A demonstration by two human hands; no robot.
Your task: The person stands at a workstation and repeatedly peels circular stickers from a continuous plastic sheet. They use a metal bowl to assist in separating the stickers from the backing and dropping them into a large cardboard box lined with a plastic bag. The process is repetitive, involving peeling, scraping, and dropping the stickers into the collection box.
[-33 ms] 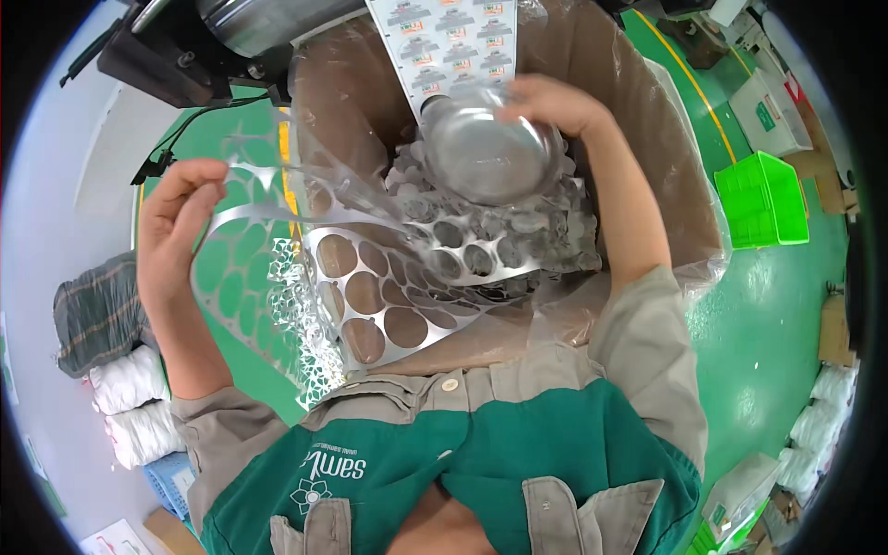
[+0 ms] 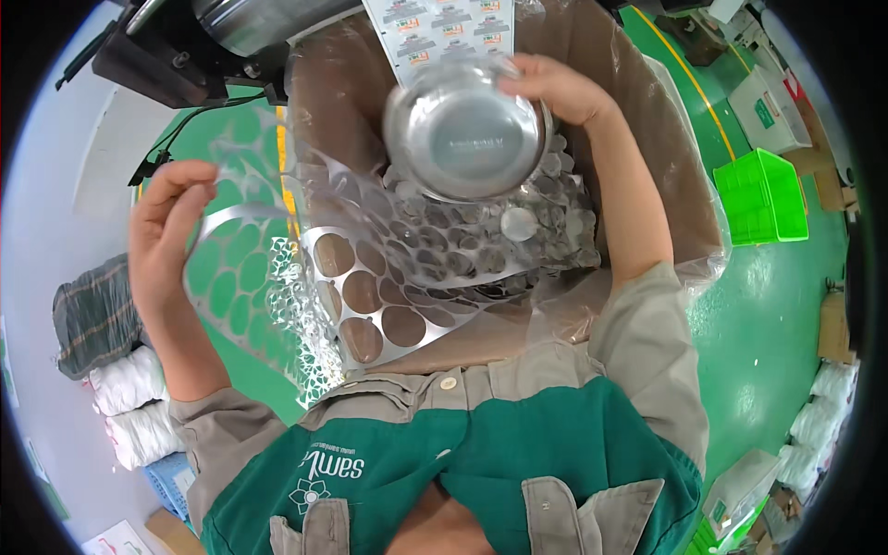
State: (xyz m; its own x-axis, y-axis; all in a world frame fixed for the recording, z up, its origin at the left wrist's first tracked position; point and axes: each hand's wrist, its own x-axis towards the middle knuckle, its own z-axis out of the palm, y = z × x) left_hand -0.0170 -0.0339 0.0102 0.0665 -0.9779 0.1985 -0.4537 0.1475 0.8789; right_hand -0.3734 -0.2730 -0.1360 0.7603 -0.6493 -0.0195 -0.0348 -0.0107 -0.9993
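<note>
My left hand (image 2: 176,217) is closed in a pinch at the edge of a thin, shiny perforated sheet (image 2: 381,294), punched with round holes. This sheet droops from my fingers across the near left side of a lined box. My right hand (image 2: 562,88) grips the far right rim of a round, shallow metal bowl (image 2: 476,139), its inside turned toward me. Beneath the bowl, many small grey discs (image 2: 546,217) lie heaped in the box; one pale disc (image 2: 519,224) stands out, and the bowl hides part of the heap.
Clear plastic lines the brown box (image 2: 638,139). A printed sheet (image 2: 442,32) hangs over its far side, beside a dark machine with a metal roller (image 2: 245,23). More shiny punched scrap (image 2: 310,342) lies left of the box. A bright green crate (image 2: 763,197) stands on the right.
The bowl has shifted left and slightly away from me. My left hand has drawn a little to the left, and the perforated sheet sways with it; the pale disc now shows on the heap.
</note>
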